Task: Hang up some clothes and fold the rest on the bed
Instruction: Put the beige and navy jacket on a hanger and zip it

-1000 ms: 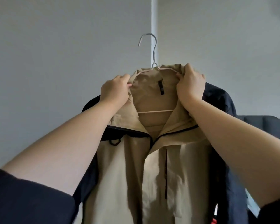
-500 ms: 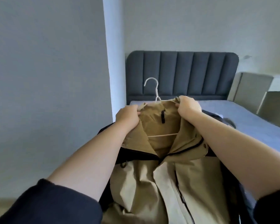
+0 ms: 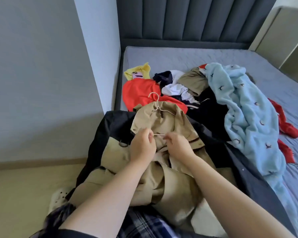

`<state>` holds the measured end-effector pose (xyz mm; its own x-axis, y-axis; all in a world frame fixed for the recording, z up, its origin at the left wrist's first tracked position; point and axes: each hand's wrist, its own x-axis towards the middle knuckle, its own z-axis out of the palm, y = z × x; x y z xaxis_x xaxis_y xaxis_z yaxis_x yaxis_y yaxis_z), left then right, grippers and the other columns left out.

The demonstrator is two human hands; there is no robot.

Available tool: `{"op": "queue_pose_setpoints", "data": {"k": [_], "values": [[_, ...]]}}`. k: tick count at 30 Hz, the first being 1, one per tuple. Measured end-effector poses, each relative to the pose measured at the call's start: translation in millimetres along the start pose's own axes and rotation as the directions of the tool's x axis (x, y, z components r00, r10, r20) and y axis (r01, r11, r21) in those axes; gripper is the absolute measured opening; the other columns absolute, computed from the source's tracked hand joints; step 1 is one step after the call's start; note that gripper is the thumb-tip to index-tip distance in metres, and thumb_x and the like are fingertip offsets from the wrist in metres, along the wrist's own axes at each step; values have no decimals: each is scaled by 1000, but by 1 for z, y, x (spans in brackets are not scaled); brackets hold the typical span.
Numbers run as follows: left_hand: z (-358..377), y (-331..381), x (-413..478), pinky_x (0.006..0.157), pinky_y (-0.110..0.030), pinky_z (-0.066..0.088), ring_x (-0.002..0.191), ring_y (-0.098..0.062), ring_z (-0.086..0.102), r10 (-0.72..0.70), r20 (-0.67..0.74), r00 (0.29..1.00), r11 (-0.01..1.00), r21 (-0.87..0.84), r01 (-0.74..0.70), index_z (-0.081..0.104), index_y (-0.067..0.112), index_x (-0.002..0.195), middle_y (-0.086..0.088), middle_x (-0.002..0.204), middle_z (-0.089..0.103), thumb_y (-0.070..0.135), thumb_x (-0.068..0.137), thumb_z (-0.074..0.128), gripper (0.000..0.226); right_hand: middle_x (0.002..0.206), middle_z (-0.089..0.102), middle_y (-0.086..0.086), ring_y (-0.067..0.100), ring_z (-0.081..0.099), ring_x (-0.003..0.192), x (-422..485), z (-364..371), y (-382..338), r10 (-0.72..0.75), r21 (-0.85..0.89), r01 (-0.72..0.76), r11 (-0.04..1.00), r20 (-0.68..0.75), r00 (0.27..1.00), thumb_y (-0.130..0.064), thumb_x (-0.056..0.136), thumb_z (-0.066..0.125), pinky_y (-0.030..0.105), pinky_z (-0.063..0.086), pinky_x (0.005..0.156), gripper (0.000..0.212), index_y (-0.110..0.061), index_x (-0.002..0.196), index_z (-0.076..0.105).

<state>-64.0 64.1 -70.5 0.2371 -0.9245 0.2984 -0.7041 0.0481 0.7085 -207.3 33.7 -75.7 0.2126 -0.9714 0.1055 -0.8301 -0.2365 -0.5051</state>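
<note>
tan jacket (image 3: 163, 127) lay on bed (image 3: 213, 55), hanger (image 3: 157, 107) inside collar; left hand (image 3: 142, 148), right hand (image 3: 177, 146) pinched front edges, likely to fasten so jacket stayed on hanger.

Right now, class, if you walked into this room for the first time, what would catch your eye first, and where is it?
Most striking is the fluffy light blue garment sprawled down the right side of the bed, and the bright orange-red top at the pile's left edge. Nearest the camera, the left hand and right hand work at the collar of a tan and black jacket on a pale wire hanger.
</note>
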Motion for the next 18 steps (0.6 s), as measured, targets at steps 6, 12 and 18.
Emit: {"op": "queue_pose_setpoints", "data": {"k": [6,12,18], "values": [[28,-47,-44,76,-31,48,92,-30,61,-367,518,773,930,212,299,60,16,75,-6,88,68,37,90,51,27,112,65,3,24,52,108,-42,51,43,171,-9,-173,985,201,965,-10,90,48,30,42,91,28,-14,110,67],[32,-49,-53,90,-33,50,103,-20,64,-323,644,693,913,20,407,70,13,105,-3,103,72,30,81,63,30,114,66,3,17,56,108,-59,56,61,354,209,-379,901,147,923,-6,92,47,17,36,87,28,-9,111,68],[31,-42,-66,105,-21,35,125,-6,49,-117,867,484,976,12,216,59,30,129,13,133,56,39,88,60,41,84,69,12,20,61,72,-49,33,69,629,449,-592,670,79,773,-33,94,50,31,48,67,35,-2,96,66]]}}
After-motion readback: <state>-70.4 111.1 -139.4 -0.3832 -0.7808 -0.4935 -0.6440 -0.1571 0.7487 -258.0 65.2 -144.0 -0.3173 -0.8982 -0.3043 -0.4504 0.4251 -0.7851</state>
